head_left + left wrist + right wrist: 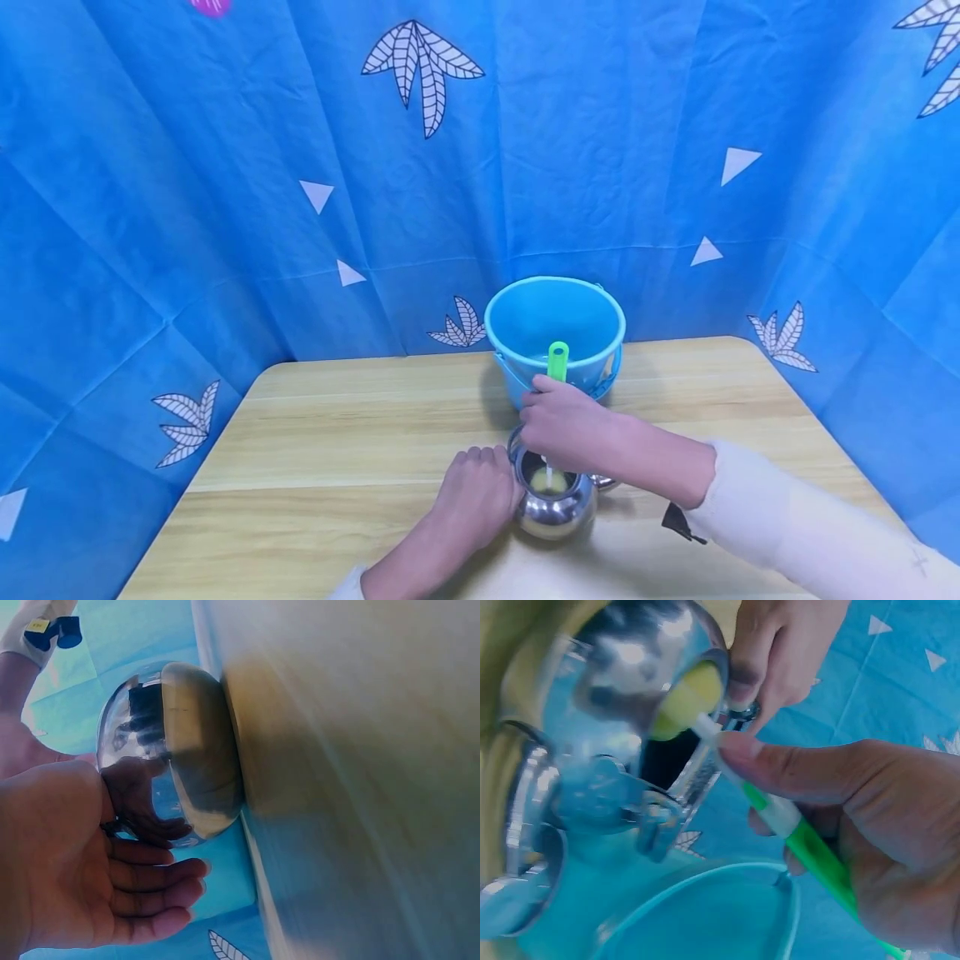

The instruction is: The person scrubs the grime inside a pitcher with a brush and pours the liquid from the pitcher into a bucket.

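Note:
A shiny round steel kettle (pixel 553 518) stands on the table, its top opening uncovered. My left hand (pixel 474 490) is at its left side; in the right wrist view, thumb and finger pinch the kettle's metal handle (pixel 695 780) near the rim. The other fingers extend loosely beside the wall in the left wrist view. My right hand (pixel 566 423) grips a sponge brush (pixel 557 363) with a green handle and white neck, thumb along the neck. Its yellow sponge head (pixel 696 694) is inside the kettle's mouth, partly hidden by the rim.
Behind the kettle stands a light-blue bucket (pixel 517 379) with a blue carrying handle. A small shiny metal part (pixel 603 482) shows at the kettle's right, partly behind my right forearm. Blue patterned cloth (pixel 420 217) hangs around the wooden table (pixel 315 433).

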Tool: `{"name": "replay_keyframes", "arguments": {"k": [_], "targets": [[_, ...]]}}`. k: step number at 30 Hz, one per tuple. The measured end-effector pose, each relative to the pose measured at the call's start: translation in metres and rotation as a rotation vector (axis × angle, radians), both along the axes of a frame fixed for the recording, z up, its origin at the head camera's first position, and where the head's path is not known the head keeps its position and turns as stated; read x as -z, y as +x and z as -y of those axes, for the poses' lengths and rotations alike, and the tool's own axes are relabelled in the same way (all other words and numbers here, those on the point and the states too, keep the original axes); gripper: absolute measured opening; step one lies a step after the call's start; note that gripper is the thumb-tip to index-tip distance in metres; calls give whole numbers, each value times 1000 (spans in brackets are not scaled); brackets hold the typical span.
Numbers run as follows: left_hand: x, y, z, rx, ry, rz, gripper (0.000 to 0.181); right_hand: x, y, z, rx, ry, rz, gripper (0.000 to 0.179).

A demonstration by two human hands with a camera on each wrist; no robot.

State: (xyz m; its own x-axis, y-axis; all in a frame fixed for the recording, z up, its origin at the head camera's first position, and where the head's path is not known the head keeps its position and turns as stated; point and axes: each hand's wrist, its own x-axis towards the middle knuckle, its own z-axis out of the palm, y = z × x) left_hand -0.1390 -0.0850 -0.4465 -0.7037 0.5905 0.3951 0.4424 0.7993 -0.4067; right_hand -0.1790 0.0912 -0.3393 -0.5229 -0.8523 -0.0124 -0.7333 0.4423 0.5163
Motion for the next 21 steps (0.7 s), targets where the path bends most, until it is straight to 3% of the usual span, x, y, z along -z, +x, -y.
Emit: {"name": "replay_keyframes", "arguments": {"k": [8, 13, 21], "targets": [[2, -2, -1, -10, -50, 29, 37, 13, 4, -19, -35, -147, -7, 18], [1, -2, -1, -16, -87, 49, 37, 22, 8, -29, -64, -220, -70, 14], [-2, -1, -2, -48, -49, 120, 37, 36, 16, -38, -85, -248, -214, 14]]}}
